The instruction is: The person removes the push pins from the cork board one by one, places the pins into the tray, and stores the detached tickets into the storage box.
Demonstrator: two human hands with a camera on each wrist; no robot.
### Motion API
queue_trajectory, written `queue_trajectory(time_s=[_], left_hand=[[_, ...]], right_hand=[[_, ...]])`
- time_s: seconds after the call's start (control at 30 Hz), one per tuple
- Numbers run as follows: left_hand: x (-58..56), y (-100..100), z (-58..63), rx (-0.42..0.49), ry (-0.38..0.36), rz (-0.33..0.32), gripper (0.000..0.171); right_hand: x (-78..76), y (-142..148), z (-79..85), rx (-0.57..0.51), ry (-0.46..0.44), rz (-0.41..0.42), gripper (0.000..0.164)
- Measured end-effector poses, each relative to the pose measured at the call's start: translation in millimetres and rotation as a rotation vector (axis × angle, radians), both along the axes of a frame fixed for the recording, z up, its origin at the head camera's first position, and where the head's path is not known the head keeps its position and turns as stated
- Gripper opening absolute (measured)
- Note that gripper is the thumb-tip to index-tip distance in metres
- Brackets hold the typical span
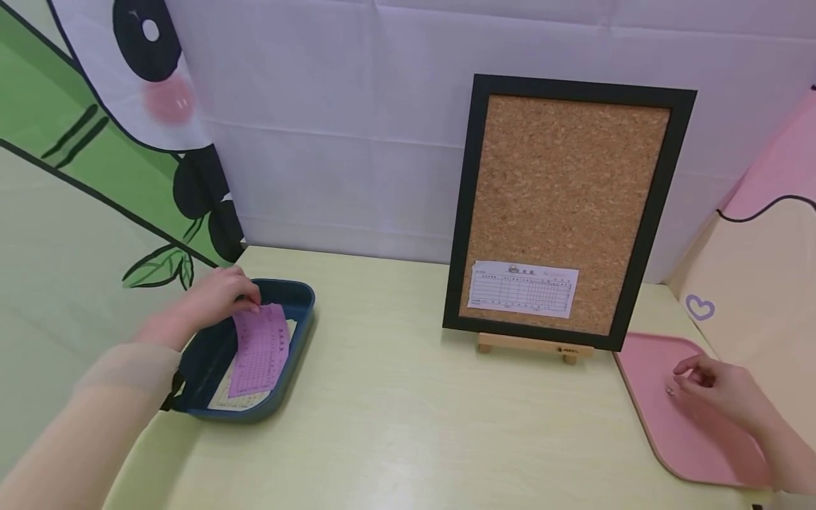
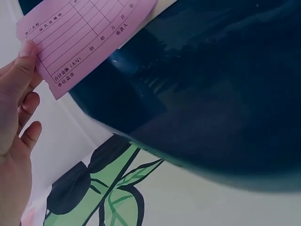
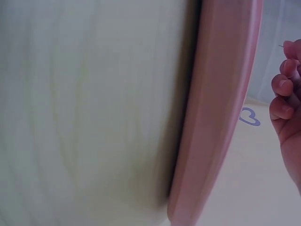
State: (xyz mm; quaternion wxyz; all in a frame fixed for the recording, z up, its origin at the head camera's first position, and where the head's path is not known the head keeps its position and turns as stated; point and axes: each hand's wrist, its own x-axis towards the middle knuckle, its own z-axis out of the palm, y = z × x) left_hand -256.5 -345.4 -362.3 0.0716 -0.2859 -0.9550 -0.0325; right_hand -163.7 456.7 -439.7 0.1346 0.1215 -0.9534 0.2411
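Left hand: your left hand (image 1: 217, 297) is closed to a pinch, thumb against fingertips, on one end of the purple form slip (image 1: 260, 354); in the left wrist view the lower fingers curl loosely below that grip.
Purple form slip: over the dark blue tray (image 1: 207, 354), above a cream slip (image 1: 245, 402) (the end you hold has a ragged edge).
Right hand: your right hand (image 1: 720, 389) hangs over the pink tray (image 1: 682, 446), thumb and index finger together on a small pin (image 1: 669, 390), other fingers curled in; the right wrist view catches only its thin point.
Blue tray edges: raised walls around the slips; its left side sits near the left edge of the desk (image 1: 395, 382).
Corkboard: the black-framed corkboard (image 1: 561, 191) stands tilted on a small wooden easel (image 1: 535, 345), with a white form slip (image 1: 523, 289) at its lower left and bare cork above.
Room: a wide stretch of desk lies between blue tray and easel; on the right, the pink tray's far left corner sits just beside the frame's lower right corner.
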Motion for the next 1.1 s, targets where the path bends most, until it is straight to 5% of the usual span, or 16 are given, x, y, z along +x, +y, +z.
queue_trajectory(time_s=[0.47, 1.1], left_hand=[[-11.6, 6.8, -11.9, -0.056, -0.111, 0.021, 0.011], [-16.0, 17.5, -27.5, -0.034, -0.233, 0.109, 0.040]], right_hand=[[-11.7, 15.3, -10.3, 0.040, -0.104, 0.000, 0.014], [-16.5, 11.6, -17.2, 0.058, -0.139, 0.007, 0.014]])
